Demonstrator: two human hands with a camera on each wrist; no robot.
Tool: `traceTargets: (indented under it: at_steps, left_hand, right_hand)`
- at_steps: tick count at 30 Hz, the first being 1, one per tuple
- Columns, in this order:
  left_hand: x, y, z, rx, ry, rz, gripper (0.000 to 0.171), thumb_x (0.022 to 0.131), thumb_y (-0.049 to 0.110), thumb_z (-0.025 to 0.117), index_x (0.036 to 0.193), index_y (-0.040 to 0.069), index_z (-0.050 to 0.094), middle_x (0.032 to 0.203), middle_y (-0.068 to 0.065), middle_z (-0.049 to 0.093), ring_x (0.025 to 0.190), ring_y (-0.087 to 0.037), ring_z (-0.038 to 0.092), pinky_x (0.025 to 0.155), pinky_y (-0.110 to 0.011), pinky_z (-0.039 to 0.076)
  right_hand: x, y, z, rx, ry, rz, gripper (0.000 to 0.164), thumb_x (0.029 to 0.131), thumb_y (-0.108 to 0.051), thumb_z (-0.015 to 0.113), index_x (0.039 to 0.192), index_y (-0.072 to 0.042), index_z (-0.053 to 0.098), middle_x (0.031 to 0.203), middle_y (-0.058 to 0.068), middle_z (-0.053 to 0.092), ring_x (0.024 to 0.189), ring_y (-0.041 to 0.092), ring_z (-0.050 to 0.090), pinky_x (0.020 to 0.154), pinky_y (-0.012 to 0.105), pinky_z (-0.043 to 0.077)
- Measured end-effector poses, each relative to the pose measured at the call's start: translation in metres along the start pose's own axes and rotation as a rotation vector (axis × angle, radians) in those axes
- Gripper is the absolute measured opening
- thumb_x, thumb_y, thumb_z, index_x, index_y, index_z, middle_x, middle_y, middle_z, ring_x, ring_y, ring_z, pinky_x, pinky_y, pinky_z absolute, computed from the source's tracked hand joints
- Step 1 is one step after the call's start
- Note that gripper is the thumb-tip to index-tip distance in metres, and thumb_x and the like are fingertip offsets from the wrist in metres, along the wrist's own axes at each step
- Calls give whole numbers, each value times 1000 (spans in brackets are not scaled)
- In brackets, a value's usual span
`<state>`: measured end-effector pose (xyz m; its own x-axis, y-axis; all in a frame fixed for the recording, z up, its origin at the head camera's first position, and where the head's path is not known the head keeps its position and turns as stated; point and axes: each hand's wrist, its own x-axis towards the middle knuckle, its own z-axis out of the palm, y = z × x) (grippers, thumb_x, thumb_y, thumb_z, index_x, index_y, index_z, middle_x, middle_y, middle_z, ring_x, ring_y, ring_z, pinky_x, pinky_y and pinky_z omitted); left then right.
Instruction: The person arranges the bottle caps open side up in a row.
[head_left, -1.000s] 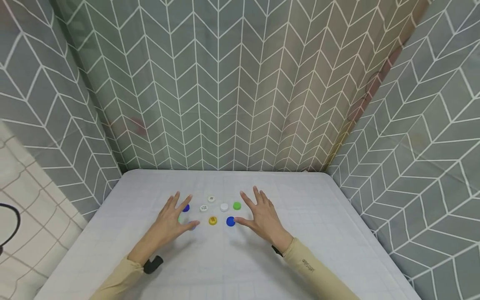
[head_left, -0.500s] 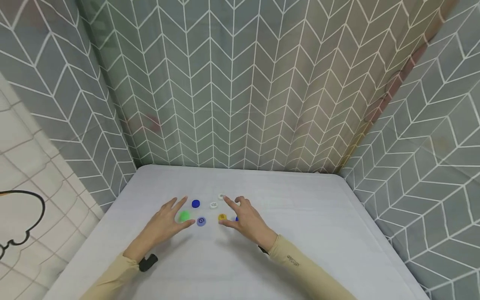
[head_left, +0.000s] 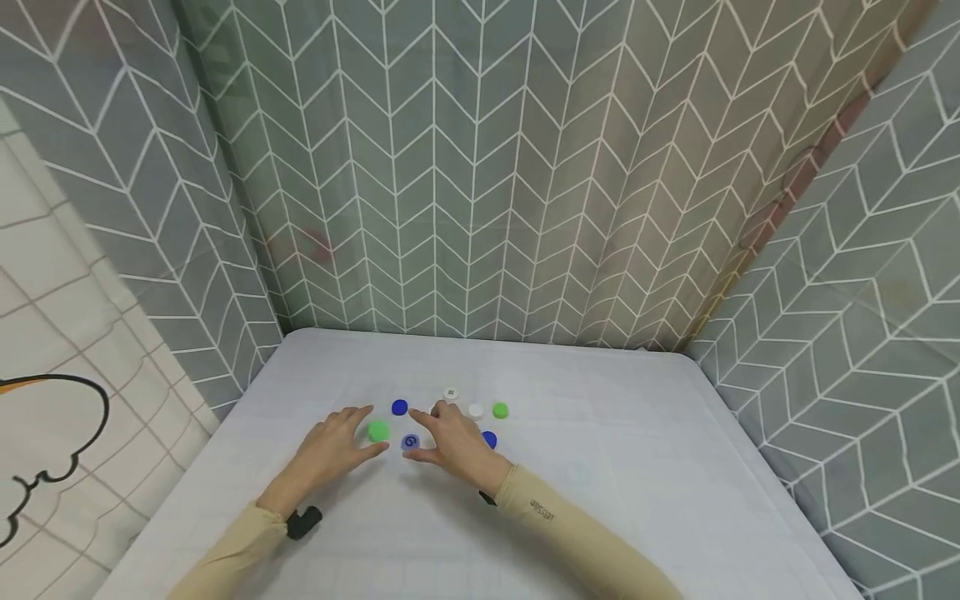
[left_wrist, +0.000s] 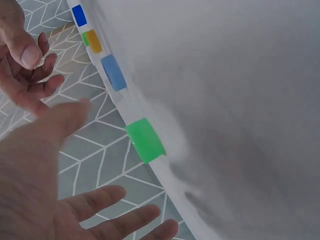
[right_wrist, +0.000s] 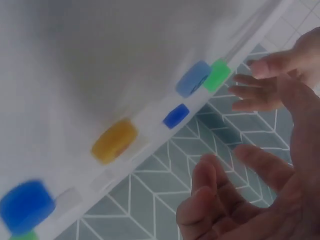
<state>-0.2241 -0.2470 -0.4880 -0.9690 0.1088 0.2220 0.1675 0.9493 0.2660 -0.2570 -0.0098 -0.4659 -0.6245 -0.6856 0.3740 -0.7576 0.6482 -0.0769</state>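
A grey curtain with white chevron lines [head_left: 480,167] fills most of the frame, and below it stretches a desk [head_left: 615,433] under a white cover. Two beige sleeves [head_left: 577,533] reach in from the bottom edge. The left hand [head_left: 326,454], lower left of centre, has its thumb and fingers spread with nothing gripped; the right hand [head_left: 461,450], near the lower centre, holds nothing either, its thumb and index apart.

Between the left thumb and index tips lies a light green cap [head_left: 378,431], apparently untouched. A pale blue cap [head_left: 410,442] with a spiral mark sits just right of it, between the right thumb and index tips; the right hand is nearer to it. Both look round, so neither has a long axis.

Just above is a dark blue cap [head_left: 400,407]. White caps [head_left: 476,411], a green cap [head_left: 500,410] and a blue cap [head_left: 489,438] lie farther right; the yellow cap [right_wrist: 115,141] shows only in the wrist views.
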Motion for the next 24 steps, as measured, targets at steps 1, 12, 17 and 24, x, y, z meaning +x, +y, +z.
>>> traceTargets:
  at_steps: [1,12,17,24]
  left_hand:
    - [1,-1,1,4,-4,-1,76,83,57,66,134,2,53,130,-25,57,117,-45,55,90,-61,45]
    - [9,-9,6,-11,-45,-15,59,81,43,73,119,-1,63,123,-23,60,115,-43,55,91,-60,43]
    - [12,-11,6,-15,-57,-19,52,81,37,75,114,-1,67,122,-25,61,114,-45,55,92,-64,40]
    - [13,-10,8,-76,-69,-19,38,82,29,75,111,6,70,123,-25,61,113,-47,56,91,-67,40]
  right_hand:
    - [3,-1,2,-3,-12,4,63,82,-57,67,132,-21,60,94,3,58,76,10,50,57,15,40]
    - [33,-15,26,37,-160,54,52,86,-46,69,130,-19,61,102,3,62,80,9,54,63,19,46]
    - [42,-26,35,10,-193,55,52,86,-46,68,128,-16,62,108,4,64,90,14,59,75,25,50]
    - [51,-33,43,-22,-195,66,39,85,-39,71,115,-14,68,101,1,66,87,14,60,72,25,46]
